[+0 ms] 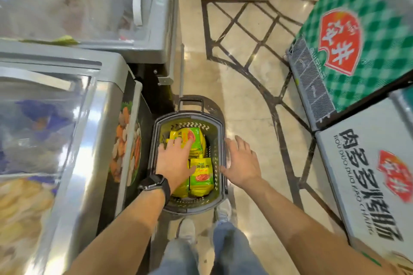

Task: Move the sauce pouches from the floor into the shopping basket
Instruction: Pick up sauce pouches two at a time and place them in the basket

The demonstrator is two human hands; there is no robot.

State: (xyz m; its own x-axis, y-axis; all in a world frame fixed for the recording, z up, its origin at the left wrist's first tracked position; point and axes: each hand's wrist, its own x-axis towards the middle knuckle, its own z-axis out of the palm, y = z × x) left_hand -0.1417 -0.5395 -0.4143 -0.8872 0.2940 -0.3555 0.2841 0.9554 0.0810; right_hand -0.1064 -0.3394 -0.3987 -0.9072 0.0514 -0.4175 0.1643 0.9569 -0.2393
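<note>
A grey shopping basket (220,134) with a black handle stands on the floor in front of my feet. Several yellow-green sauce pouches (201,177) lie inside it, filling most of it. My left hand (175,159), with a black watch on the wrist, reaches into the basket with its fingers spread flat on the pouches. My right hand (242,162) hovers open over the basket's right rim, fingers straight, holding nothing. No pouch shows on the floor around the basket.
Glass-topped chest freezers (67,118) line the left side, close to the basket. On the right stand a green checked freezer (357,40) and a white one (368,174). A beige tiled floor (245,62) with dark lines runs between them.
</note>
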